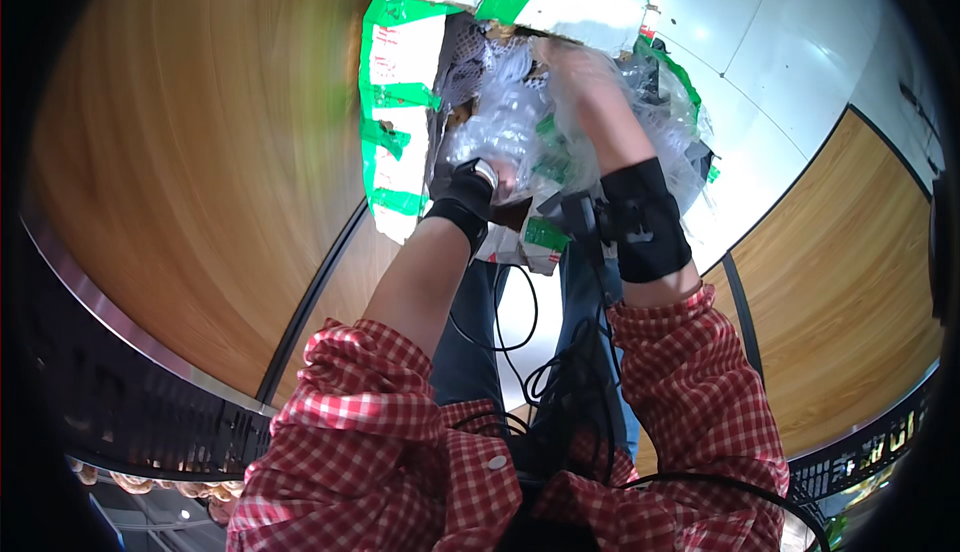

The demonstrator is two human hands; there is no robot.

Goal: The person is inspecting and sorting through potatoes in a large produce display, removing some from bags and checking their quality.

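A white cardboard box (405,56) with green tape and red print stands open before me. Crumpled clear plastic (499,128) and white foam netting (465,56) fill it. My left hand (507,177) is at the box's near side against the clear plastic, its fingers mostly hidden. Deeper in reaches my right hand (566,60), blurred, close under the far flap (592,8), with thin plastic film around it. Whether either hand grips anything is unclear. Black straps (646,222) wrap both forearms near the wrists; a dark device sits by the right one.
Wood-grain panels rise on the left (202,139) and right (832,267). Pale floor tiles (765,64) extend beyond the box. Black cables (536,372) hang loosely before my legs. Dark perforated crates or shelf edges (172,424) line the lower left, with round produce behind.
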